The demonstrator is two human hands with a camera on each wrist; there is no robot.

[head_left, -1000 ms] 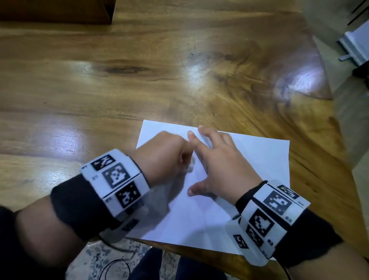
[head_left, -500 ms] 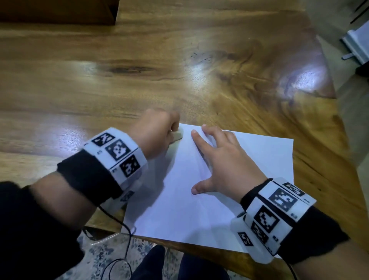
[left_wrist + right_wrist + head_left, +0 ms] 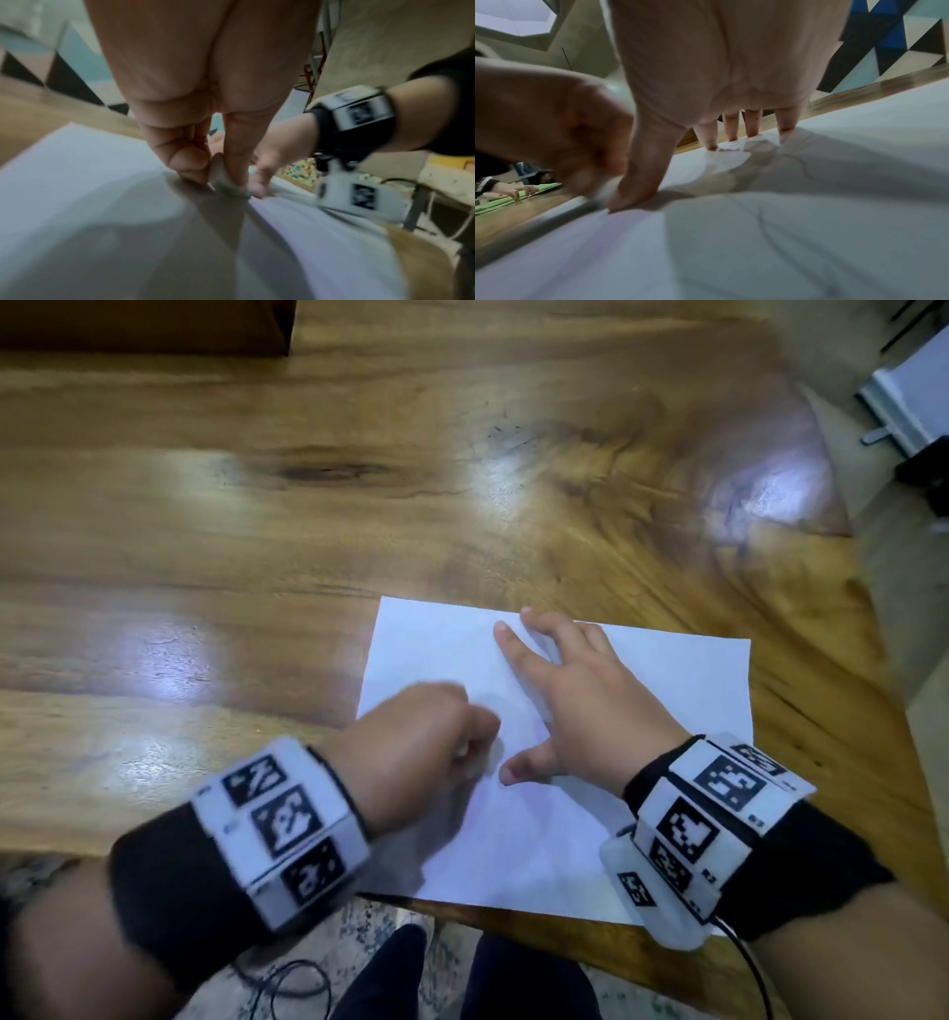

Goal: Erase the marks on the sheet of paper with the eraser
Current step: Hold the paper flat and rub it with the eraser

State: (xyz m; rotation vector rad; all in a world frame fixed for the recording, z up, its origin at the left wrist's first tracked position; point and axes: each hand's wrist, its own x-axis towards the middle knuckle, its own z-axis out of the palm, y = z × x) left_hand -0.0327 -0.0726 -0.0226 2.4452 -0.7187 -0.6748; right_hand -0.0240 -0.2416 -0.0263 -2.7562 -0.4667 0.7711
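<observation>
The broad brown wooden table (image 3: 462, 454) has a glossy, varnished finish: its grain, dark knots and pale glare patches show clearly. The white rectangular sheet of paper (image 3: 667, 690) is matt and thin, smooth in the head view but faintly creased and wrinkled near the fingers in the right wrist view. The small pale grey eraser (image 3: 226, 182) looks dull and soft, rubbery rather than shiny. The white marker-printed wrist blocks (image 3: 719, 819) appear to be smooth hard plastic, strapped over black matt cloth bands (image 3: 169, 886).

paper (image 3: 642, 690) on table (image 3: 257, 557) near edge | left hand (image 3: 416, 742) left of right hand (image 3: 580, 711), both on paper
</observation>
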